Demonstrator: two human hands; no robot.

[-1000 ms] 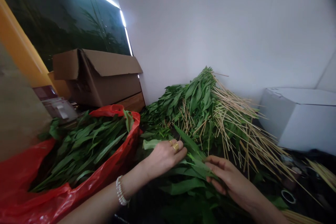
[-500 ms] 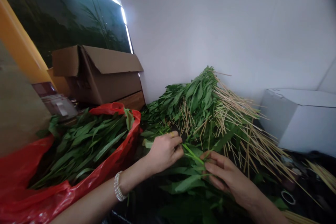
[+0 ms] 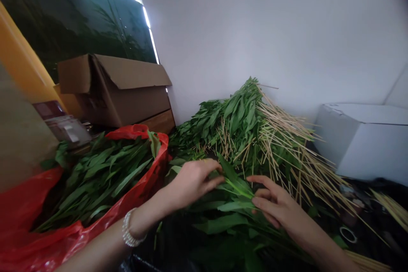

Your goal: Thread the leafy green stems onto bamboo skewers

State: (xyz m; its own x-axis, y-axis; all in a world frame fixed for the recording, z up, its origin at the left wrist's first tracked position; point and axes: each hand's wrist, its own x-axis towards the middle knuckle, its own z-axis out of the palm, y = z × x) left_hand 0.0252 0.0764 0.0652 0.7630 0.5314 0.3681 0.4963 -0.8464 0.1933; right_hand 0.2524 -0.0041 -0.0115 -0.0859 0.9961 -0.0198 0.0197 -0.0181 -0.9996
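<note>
A leafy stem slanting between our two hands

We have a green leafy stem (image 3: 237, 187) low in the middle of the view, spanning the gap between our left hand (image 3: 197, 180) and our right hand (image 3: 274, 204). Our left hand pinches its upper-left end between thumb and fingers. Our right hand is loosely closed on its lower-right part, the thumb against it and the index finger stretched out above.

The stem's long axis runs aslant, from our left fingertips down and nearer to us at our right ones. One broad leaf (image 3: 230, 171) stands off it, its tip pointing up and to the left, away from us. We cannot tell which end of the stem is cut, as our fingers hide both ends.

Below the stem, more loose leaves (image 3: 223, 224) spread out, most of their blades lying nearly sideways. Beyond our hands, a heap of greens (image 3: 242, 112) leans near the wall (image 3: 255, 29), with thin pale sticks (image 3: 296, 153) fanning down to the right. To our left, a red plastic bag (image 3: 165, 146) gapes around other long leaves (image 3: 98, 174). We wear a beaded bracelet (image 3: 126, 227) on the left wrist.
</note>
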